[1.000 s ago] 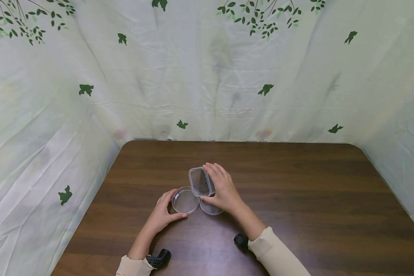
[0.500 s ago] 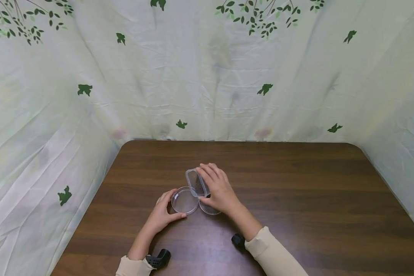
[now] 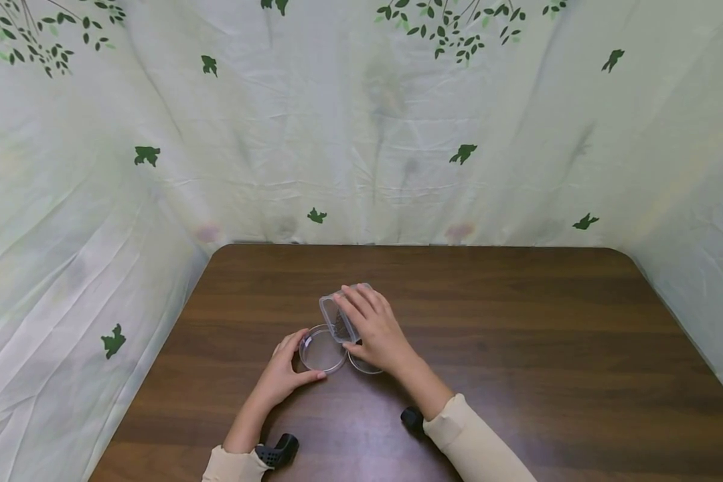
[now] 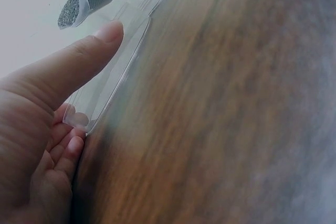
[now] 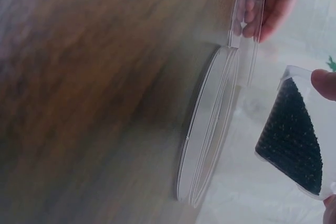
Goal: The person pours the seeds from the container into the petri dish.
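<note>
A clear round petri dish lies on the table, its left side gripped between thumb and fingers of my left hand. My right hand holds a small clear plastic box from above, tilted toward that dish, with its lower corner over the dish's right rim. Dark, fine grains are heaped along one side inside the box in the right wrist view. Beside the first dish sits a second clear round dish, partly hidden under my right hand. The left wrist view shows the thumb along the gripped dish.
The brown wooden table extends on both sides of the hands. A pale curtain with printed leaves and birds hangs behind and beside it. Black wrist devices sit at both sleeves.
My right hand has shifted a little left and tipped the box further over the left dish. My left hand stays on the dish in the same place.
</note>
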`<action>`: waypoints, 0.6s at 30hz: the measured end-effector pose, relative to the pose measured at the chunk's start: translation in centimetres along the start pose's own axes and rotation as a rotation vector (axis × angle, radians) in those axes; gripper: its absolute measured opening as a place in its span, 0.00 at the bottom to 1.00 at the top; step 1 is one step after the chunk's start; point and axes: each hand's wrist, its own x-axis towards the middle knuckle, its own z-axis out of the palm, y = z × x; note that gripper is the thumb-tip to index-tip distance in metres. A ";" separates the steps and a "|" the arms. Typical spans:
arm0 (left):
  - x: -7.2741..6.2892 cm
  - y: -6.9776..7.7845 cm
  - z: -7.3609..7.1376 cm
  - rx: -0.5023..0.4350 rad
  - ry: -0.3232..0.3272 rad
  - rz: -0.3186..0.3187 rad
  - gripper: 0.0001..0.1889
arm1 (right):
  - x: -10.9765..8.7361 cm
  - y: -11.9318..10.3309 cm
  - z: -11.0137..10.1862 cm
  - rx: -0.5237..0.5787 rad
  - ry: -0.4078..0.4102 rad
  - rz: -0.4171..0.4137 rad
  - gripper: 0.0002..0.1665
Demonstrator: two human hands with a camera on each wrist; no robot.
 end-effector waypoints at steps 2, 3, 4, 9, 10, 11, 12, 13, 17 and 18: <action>0.0 0.0 0.0 0.001 0.000 -0.002 0.48 | 0.0 0.0 0.0 -0.007 0.001 -0.004 0.56; 0.0 0.0 0.0 0.001 0.000 -0.002 0.48 | 0.1 0.0 0.0 -0.010 0.002 -0.006 0.56; 0.0 0.0 0.0 0.001 0.000 -0.002 0.48 | 0.0 0.0 0.0 -0.010 0.002 -0.007 0.56; 0.0 0.1 -0.1 -0.005 -0.001 -0.001 0.48 | 0.1 -0.1 0.1 0.002 -0.004 -0.010 0.56; 0.0 0.1 -0.1 -0.005 -0.001 -0.001 0.48 | 0.1 -0.1 0.1 0.003 -0.006 -0.009 0.57; 0.0 0.1 -0.1 -0.006 -0.002 0.000 0.48 | 0.1 -0.1 0.1 0.005 -0.008 -0.007 0.57; 0.0 0.1 -0.1 -0.005 -0.002 0.001 0.48 | 0.2 -0.2 0.1 0.004 -0.010 -0.005 0.57; 0.0 0.1 -0.1 -0.004 -0.002 0.003 0.48 | 0.2 -0.2 0.1 0.002 -0.012 -0.003 0.57; 0.0 0.0 -0.1 -0.002 -0.004 0.001 0.48 | 0.2 -0.3 0.1 -0.009 -0.016 -0.001 0.58; 0.0 0.0 -0.1 -0.002 -0.004 0.000 0.48 | 0.2 -0.3 0.1 -0.011 -0.015 -0.001 0.58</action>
